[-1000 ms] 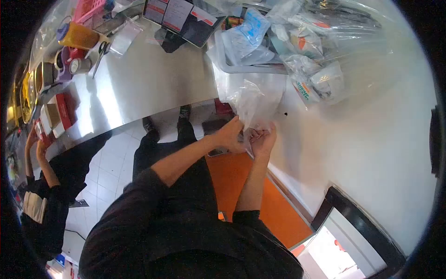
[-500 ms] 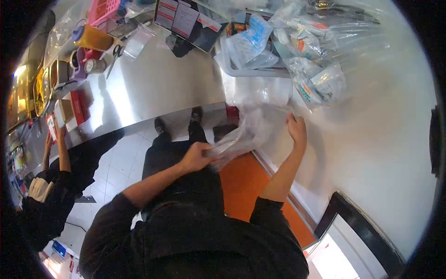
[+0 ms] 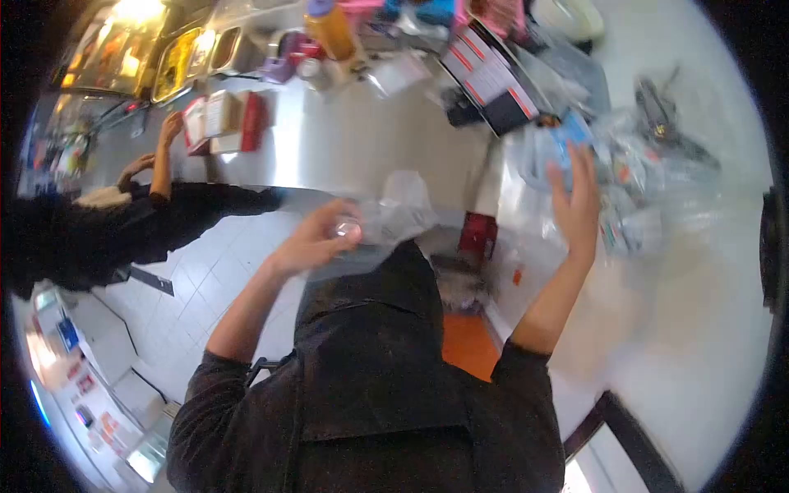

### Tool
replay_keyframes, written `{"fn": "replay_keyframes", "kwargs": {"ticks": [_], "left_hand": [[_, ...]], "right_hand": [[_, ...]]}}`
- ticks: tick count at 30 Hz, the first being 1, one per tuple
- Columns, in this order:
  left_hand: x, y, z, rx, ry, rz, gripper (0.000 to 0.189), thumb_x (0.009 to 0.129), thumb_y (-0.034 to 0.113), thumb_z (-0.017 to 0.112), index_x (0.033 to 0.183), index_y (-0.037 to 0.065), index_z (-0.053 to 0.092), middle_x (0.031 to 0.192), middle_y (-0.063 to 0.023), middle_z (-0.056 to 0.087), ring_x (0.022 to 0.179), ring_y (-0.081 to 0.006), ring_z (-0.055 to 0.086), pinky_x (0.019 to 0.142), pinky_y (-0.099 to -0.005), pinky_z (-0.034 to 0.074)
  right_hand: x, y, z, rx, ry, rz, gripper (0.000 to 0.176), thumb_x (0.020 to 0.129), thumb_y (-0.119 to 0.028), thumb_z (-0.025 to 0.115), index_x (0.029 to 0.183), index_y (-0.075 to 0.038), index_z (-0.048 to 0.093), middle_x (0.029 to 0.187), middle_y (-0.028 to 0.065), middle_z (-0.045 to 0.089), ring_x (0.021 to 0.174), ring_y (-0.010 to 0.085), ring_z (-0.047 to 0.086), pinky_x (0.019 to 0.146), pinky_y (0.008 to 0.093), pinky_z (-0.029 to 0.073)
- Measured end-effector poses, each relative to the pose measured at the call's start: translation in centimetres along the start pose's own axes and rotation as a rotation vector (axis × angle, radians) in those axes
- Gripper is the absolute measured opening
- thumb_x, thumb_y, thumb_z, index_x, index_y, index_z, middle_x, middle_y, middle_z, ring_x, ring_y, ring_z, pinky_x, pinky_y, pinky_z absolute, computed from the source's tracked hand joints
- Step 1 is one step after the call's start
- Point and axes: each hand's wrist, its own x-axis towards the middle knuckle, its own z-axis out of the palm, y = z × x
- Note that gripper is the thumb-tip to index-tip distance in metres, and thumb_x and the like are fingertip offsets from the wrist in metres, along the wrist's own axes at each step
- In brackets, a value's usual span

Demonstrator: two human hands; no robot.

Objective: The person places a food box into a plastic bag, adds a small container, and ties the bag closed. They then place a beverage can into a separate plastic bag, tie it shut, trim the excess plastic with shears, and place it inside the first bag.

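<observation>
My left hand point(image 3: 312, 240) is closed on a clear plastic bag point(image 3: 404, 205), which hangs out to the right by the edge of the steel counter point(image 3: 362, 140). Motion blurs both the bag and the hand. My right hand point(image 3: 579, 205) is open, fingers stretched upward, with nothing visible in it. It is in front of a plastic tub point(image 3: 534, 160) of packaging with a blue-printed wrapper point(image 3: 575, 131); whether the fingers touch either cannot be told. Several clear printed bags point(image 3: 629, 218) lie just right of this hand.
A tilted screen point(image 3: 497, 82) stands behind the tub. Red and white boxes point(image 3: 251, 123), a yellow bottle point(image 3: 330, 31) and food trays point(image 3: 177, 66) are on the left. A co-worker's arms point(image 3: 162, 164) reach over the counter there. A dark red box point(image 3: 477, 234) sits below the counter edge.
The view has turned left. My right hand has let go of the clear bag and moved up to the tub. My left hand still holds the bag, now nearer the steel counter.
</observation>
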Motion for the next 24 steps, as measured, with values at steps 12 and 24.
{"fn": "replay_keyframes", "kwargs": {"ticks": [12, 24], "left_hand": [[-4.9, -6.4, -15.2, -0.65, 0.554, 0.438, 0.028, 0.113, 0.03, 0.042, 0.11, 0.007, 0.056, 0.101, -0.0042, 0.066, 0.093, -0.0112, 0.062, 0.082, -0.03, 0.054], [-8.2, -6.6, -17.4, -0.698, 0.166, 0.264, 0.036, 0.106, 0.023, 0.056, 0.127, -0.006, 0.06, 0.117, -0.018, 0.07, 0.109, -0.0251, 0.069, 0.091, -0.0355, 0.058]], "right_hand": [[-2.5, -18.4, 15.8, 1.222, -0.227, 0.173, 0.028, 0.088, 0.01, 0.059, 0.114, 0.001, 0.067, 0.098, 0.0074, 0.07, 0.094, 0.0154, 0.069, 0.081, 0.0291, 0.059], [6.6, -27.0, 11.0, 0.057, 0.146, -0.352, 0.031, 0.088, 0.003, 0.063, 0.119, 0.002, 0.061, 0.105, 0.0143, 0.071, 0.093, 0.0232, 0.07, 0.09, 0.0322, 0.053]]}}
